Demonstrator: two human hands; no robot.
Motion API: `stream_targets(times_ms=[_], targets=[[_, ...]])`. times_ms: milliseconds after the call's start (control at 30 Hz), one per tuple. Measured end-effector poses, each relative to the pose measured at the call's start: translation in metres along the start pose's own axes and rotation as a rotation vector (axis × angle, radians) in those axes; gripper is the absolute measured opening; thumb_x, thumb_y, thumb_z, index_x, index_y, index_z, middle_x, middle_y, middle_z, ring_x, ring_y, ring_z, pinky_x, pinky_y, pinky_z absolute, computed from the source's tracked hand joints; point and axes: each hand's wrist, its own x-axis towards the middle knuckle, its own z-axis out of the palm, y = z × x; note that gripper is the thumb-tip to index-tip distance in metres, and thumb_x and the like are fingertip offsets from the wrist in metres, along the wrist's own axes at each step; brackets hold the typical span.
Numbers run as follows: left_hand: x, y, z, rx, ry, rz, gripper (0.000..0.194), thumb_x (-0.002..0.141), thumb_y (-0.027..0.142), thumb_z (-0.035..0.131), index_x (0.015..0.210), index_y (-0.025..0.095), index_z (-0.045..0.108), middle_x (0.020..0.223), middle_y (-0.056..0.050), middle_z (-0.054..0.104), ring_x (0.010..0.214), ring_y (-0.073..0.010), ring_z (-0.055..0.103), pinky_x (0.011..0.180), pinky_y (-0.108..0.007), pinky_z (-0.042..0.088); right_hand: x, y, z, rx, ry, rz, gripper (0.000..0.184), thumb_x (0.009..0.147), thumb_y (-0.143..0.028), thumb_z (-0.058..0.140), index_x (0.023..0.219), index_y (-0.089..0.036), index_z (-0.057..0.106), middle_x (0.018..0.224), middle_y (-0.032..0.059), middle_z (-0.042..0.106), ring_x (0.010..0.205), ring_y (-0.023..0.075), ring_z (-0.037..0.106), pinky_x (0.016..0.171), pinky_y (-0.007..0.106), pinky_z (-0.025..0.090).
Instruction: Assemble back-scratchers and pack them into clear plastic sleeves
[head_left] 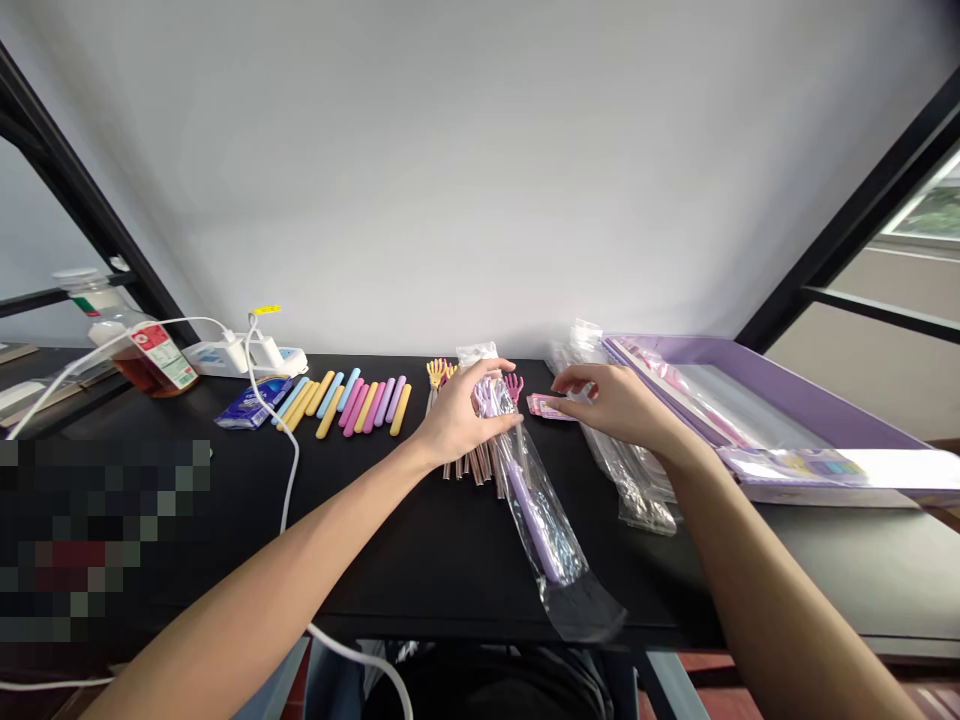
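Note:
My left hand (466, 412) is closed around the upper end of a clear plastic bag (583, 600). Inside that bag lies a purple back scratcher (534, 525), its handle pointing toward me. Under and behind this hand are several back scratcher heads with metal rods (472, 465); a yellow hand-shaped head (436, 372) and a pink one (514, 386) show at the sides. My right hand (611, 400) pinches thumb and fingers together beside a small stack of pink cards (546, 406). Something whitish shows at its fingertips, too unclear to name.
A pile of clear plastic bags (637, 490) lies beneath my right forearm. Right of it stands a purple box (817, 400) with packaging inside. Coloured handles (367, 405) lie in a row at left, near a blue packet (253, 402), power strip (292, 362), white cable (292, 470) and bottle (142, 345).

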Motion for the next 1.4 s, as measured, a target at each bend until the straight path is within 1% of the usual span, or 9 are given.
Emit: stream_targets(times_ms=[200,433,567,667,833,967,1200,1300,1400], targets=[[-0.003,0.002,0.005,0.047,-0.190,0.017,0.055,0.070,0.031,0.089,0.118,0.024,0.062,0.125,-0.008,0.065,0.117,-0.0267,0.062,0.105,-0.042,0.047,0.003,0.026,0.003,-0.190,-0.111,-0.058,0.031,0.075,-0.033,0.076,0.105,-0.025,0.076,0.107,0.0073,0.077,0.113,0.0355,0.063,0.092,0.047,0.049],[-0.005,-0.005,0.005,0.238,-0.183,-0.002,0.066,0.063,0.046,0.093,0.118,0.025,0.065,0.127,-0.010,0.058,0.125,-0.0325,0.054,0.108,-0.049,0.044,0.007,0.028,0.006,-0.187,-0.175,-0.053,0.032,0.078,-0.024,0.072,0.110,-0.024,0.073,0.108,0.0053,0.077,0.112,0.0325,0.064,0.095,0.046,0.048],[-0.002,-0.010,0.003,0.254,-0.123,0.036,0.046,0.079,0.050,0.080,0.113,0.024,0.066,0.122,-0.009,0.062,0.121,-0.0297,0.057,0.106,-0.047,0.046,0.007,0.027,0.007,-0.174,-0.190,-0.031,0.035,0.078,-0.024,0.074,0.112,-0.023,0.073,0.107,0.0054,0.076,0.111,0.0324,0.062,0.096,0.046,0.046],[0.001,-0.013,-0.001,0.240,-0.045,0.057,0.019,0.091,0.031,0.068,0.108,0.023,0.067,0.113,-0.007,0.066,0.106,-0.0232,0.064,0.096,-0.040,0.053,0.007,0.024,0.007,-0.181,-0.185,-0.016,0.037,0.076,-0.023,0.075,0.113,-0.023,0.073,0.105,0.0056,0.076,0.113,0.0328,0.060,0.097,0.046,0.046],[0.006,-0.020,-0.007,0.199,0.042,0.060,0.026,0.086,0.005,0.063,0.105,0.021,0.068,0.106,-0.004,0.069,0.084,-0.0136,0.068,0.079,-0.027,0.059,0.007,0.020,0.009,-0.190,-0.141,-0.063,0.042,0.071,-0.017,0.076,0.113,-0.021,0.074,0.106,0.0074,0.073,0.107,0.0297,0.062,0.094,0.041,0.048],[0.007,-0.022,-0.010,0.204,0.107,0.105,0.016,0.087,0.009,0.067,0.099,0.020,0.069,0.099,-0.003,0.073,0.082,-0.0134,0.071,0.080,-0.027,0.061,0.006,0.022,0.013,-0.175,-0.124,-0.079,0.043,0.071,-0.013,0.073,0.113,-0.021,0.075,0.107,0.0086,0.068,0.093,0.0249,0.065,0.085,0.036,0.051],[0.007,-0.020,-0.011,0.203,0.141,0.158,0.003,0.089,0.018,0.069,0.091,0.019,0.070,0.087,-0.001,0.075,0.078,-0.0145,0.071,0.075,-0.026,0.059,0.007,0.024,0.013,-0.154,-0.118,-0.091,0.020,0.075,-0.016,0.070,0.094,-0.020,0.074,0.095,0.0068,0.069,0.081,0.0212,0.064,0.075,0.033,0.050],[0.007,-0.018,-0.011,0.208,0.148,0.144,0.008,0.090,0.026,0.068,0.087,0.019,0.071,0.083,-0.001,0.075,0.075,-0.0144,0.069,0.072,-0.026,0.057,0.005,0.016,0.010,-0.038,-0.195,-0.087,0.007,0.080,-0.022,0.068,0.086,-0.021,0.072,0.085,0.0039,0.073,0.079,0.0206,0.066,0.073,0.033,0.050],[0.008,-0.016,-0.011,0.146,0.162,0.073,0.018,0.092,0.035,0.067,0.086,0.019,0.071,0.083,-0.002,0.075,0.074,-0.0151,0.070,0.072,-0.025,0.057,0.002,0.002,0.006,0.120,-0.280,-0.132,0.010,0.083,-0.029,0.069,0.087,-0.022,0.074,0.086,0.0027,0.076,0.078,0.0201,0.067,0.074,0.034,0.052]])
